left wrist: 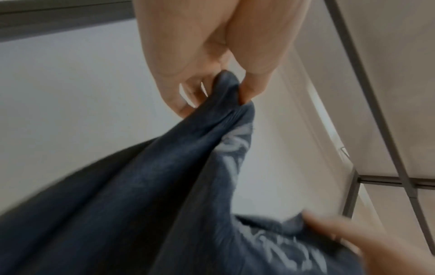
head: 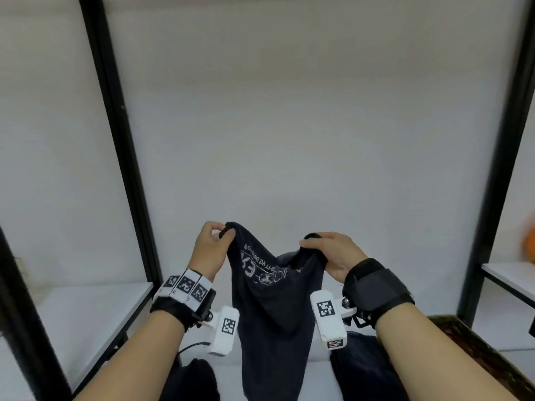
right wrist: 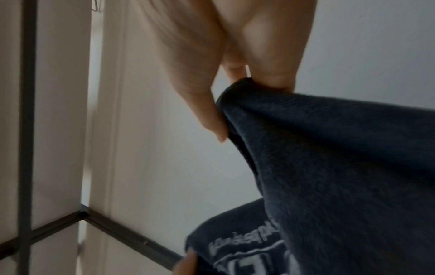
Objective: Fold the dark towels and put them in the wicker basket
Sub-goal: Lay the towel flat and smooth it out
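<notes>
You've got the dark navy towel with white printed lettering (head: 275, 302) up in the air in front of you, hanging between both hands above the white tabletop (head: 86, 314). Your left hand (head: 210, 250) pinches one top corner, thumb against curled fingers, and the left wrist view shows the cloth bunched right between those fingertips (left wrist: 252, 87). Your right hand (head: 333, 256) grips the other top corner, fingers curled over the edge with the thumb underneath; the right wrist view confirms the fabric squeezed between thumb and fingers (right wrist: 212, 115). The two hands sit near each other, so the towel sags in a deep fold between them and its lower end drops down out of view at the near edge. The print faces you, reading backwards.

Down on the table, a dark crumpled towel (head: 194, 380) lies near left, under your left forearm, and another dark towel pile (head: 359, 369) lies near right. The brown wicker basket (head: 477, 351) stands at the right, just beside that pile, only its rim showing. Black metal frame posts (head: 115, 140) rise on both sides against the white wall.
</notes>
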